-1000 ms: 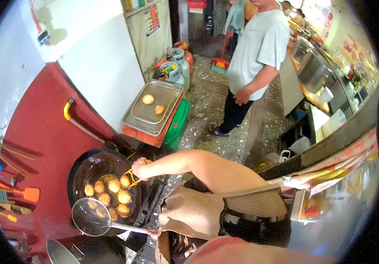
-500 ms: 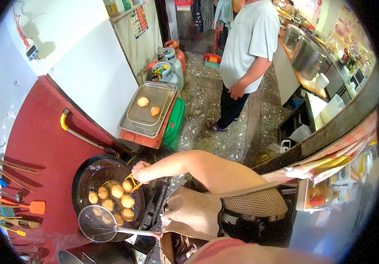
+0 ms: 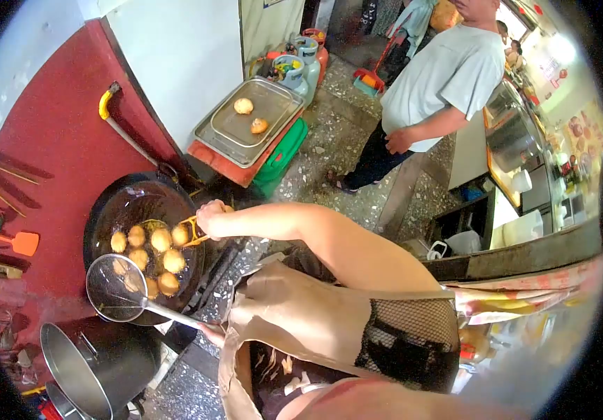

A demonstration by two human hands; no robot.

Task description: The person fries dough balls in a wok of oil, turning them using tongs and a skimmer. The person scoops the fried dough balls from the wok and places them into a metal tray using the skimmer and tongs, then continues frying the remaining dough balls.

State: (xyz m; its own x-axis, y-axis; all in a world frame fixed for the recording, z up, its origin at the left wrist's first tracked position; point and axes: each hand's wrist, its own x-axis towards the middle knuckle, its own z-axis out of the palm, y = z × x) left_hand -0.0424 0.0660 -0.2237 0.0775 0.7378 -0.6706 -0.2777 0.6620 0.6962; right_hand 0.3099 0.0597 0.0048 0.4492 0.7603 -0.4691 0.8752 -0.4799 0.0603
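Observation:
My right hand [image 3: 212, 218] is closed around the yellow tongs [image 3: 193, 231], whose tips are at a golden fried ball [image 3: 180, 235] near the wok's right side. Several more golden balls float in the oil of the dark wok [image 3: 98, 203]. Lower down, my left hand [image 3: 213, 334] is partly hidden by the brown apron [image 3: 294, 322] and grips the handle of a round mesh strainer [image 3: 116, 288]. The strainer hangs over the wok's lower left part, and balls show through its mesh.
Two fried balls lie on a rack in a metal tray [image 3: 245, 157] beyond the wok. A large steel pot [image 3: 116, 364] stands below it. A person in a white shirt [image 3: 441, 77] stands on the speckled floor, near gas cylinders [image 3: 308, 66]. Utensils hang on the red wall.
The view has tilted and shifted, bringing more of the steel pot into sight. Both hands keep their holds, with the strainer still over the wok and the tongs still beside the balls.

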